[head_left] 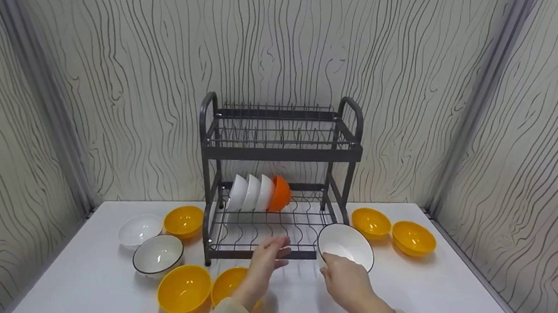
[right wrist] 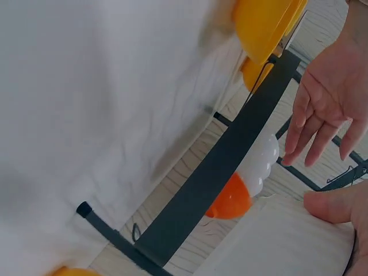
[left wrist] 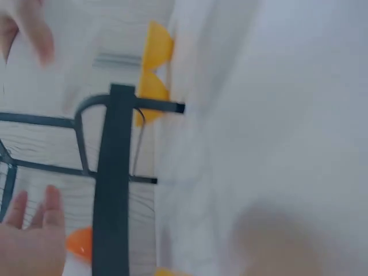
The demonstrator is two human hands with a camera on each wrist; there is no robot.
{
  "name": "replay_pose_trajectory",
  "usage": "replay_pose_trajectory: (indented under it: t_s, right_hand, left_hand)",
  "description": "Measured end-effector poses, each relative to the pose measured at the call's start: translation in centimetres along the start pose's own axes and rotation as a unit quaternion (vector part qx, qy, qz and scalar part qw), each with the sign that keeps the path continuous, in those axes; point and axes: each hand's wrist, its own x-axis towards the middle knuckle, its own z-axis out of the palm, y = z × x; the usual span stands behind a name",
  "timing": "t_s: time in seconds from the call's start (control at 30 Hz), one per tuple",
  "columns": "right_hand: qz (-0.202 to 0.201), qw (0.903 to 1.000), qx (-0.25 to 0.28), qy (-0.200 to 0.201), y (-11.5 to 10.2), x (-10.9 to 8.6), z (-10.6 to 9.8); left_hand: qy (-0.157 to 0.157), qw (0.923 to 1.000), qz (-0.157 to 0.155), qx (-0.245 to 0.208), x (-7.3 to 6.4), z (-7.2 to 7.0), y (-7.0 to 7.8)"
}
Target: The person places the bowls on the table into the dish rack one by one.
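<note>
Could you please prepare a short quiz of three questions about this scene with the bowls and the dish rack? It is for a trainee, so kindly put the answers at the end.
1. Which hand holds a dark-rimmed white bowl? A) left; B) right; C) both.
2. True or false: in the head view, the orange bowl is the rightmost bowl on the dish rack.
3. How many yellow bowls stand on the table to the right of the rack?

Key:
1. B: the right hand holds it; the left hand is empty.
2. True.
3. Two.
</note>
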Motion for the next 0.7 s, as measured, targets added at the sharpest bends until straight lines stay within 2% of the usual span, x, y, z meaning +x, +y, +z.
replay_pose_trajectory:
  t_s: [0.1,0.2,0.33,0.53,0.7]
  right_hand:
    - [-0.028,0.9996,0.008,0.003,-1.1,-0.1,0.2]
    - [-0.069,0.9974,0.005,0.020,-1.9,-0.1,0.5]
    - [-0.100,0.9946,-0.002,0.029,-2.6,-0.3,0.9]
    - [-0.122,0.9920,-0.016,0.026,-3.0,-0.5,1.3]
    - [-0.156,0.9870,-0.012,0.037,-2.8,-0.3,1.4]
  left_hand:
    - [-0.042,0.9971,-0.056,-0.028,-0.8,1.0,0.5]
    - [-0.061,0.9927,-0.084,-0.062,-1.3,1.6,0.6]
    - [-0.060,0.9907,-0.080,-0.092,-1.6,1.8,0.3]
    - [-0.056,0.9873,-0.098,-0.111,-2.1,1.3,-0.3]
    - [-0.033,0.9892,-0.078,-0.120,-2.4,1.2,-0.7]
